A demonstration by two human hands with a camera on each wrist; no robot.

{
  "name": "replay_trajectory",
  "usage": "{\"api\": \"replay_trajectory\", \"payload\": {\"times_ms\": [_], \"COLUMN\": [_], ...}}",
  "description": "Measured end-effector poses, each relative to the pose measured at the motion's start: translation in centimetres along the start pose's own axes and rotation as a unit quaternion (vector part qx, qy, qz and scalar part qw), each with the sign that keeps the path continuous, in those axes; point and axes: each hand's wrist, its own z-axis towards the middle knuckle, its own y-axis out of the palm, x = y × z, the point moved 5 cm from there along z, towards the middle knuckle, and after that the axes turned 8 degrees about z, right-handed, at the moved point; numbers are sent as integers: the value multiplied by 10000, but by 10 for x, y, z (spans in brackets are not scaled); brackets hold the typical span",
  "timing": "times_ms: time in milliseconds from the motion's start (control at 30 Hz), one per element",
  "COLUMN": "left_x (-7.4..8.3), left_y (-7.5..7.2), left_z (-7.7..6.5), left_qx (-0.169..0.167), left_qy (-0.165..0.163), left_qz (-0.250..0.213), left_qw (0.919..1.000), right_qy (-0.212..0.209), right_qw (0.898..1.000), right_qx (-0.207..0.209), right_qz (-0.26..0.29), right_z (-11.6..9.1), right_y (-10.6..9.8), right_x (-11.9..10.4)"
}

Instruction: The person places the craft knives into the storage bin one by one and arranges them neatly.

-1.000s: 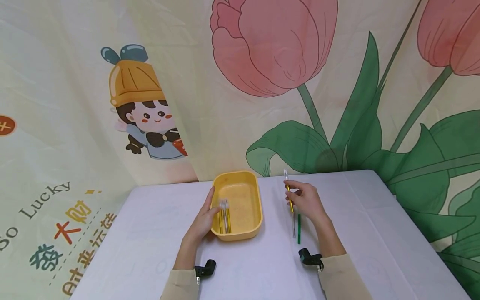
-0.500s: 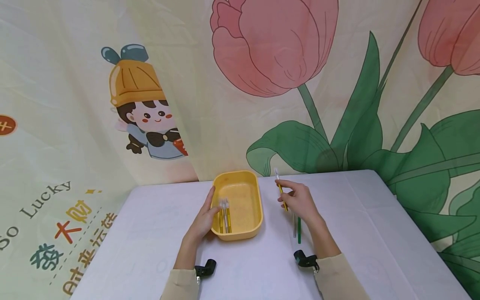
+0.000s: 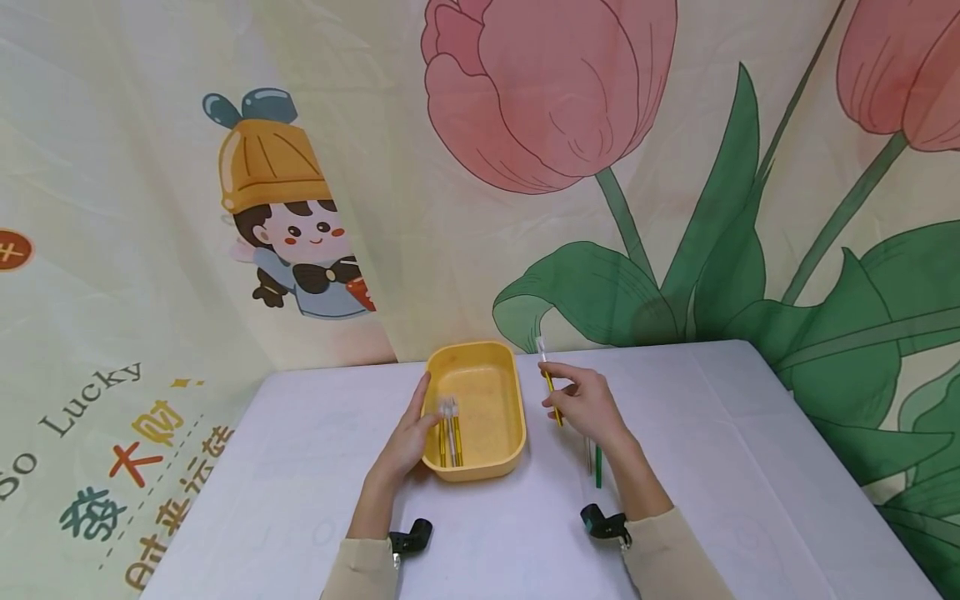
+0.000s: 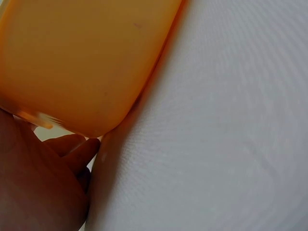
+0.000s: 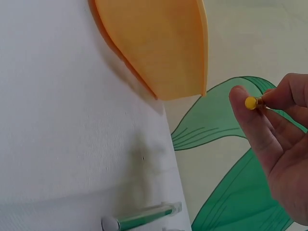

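My left hand (image 3: 407,437) grips the left side of a yellow plastic tray (image 3: 495,392), thumb over the rim. Several slim pens (image 3: 452,437) with clear ends lie inside, along the tray's left part. Just right of the tray, my right hand (image 3: 592,408) pinches a yellow pen (image 3: 549,383) above the table, clear end pointing away. In the right wrist view the pen's round yellow end (image 5: 250,103) shows between thumb and fingers. Below that hand lie a green pen (image 3: 598,468) and a thin silvery pen (image 3: 588,458), both partly hidden by it.
A white cloth covers the table (image 3: 697,433). Behind its far edge hangs a printed curtain (image 3: 420,275) with tulips and a cartoon figure. Each wrist carries a small black camera (image 3: 411,537).
My right hand has lifted the yellow pen off the table and carried it left towards the tray. The left hand and the tray have stayed in place.
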Motion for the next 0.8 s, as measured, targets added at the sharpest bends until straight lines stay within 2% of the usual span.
{"api": "replay_trajectory", "payload": {"times_ms": [100,267,800], "left_x": [-10,-19,-17], "left_y": [0,2,1], "left_z": [7,10,9], "left_qx": [18,45,79], "left_qy": [-21,73,229], "left_qz": [9,36,46], "left_qw": [10000,10000,9997], "right_qy": [-10,62,-250], "right_qw": [9999,9998,9992], "right_qx": [-107,-165,-305], "right_qz": [102,124,-28], "right_z": [0,-2,-2], "right_y": [6,15,26], "right_x": [-2,-1,-6]}}
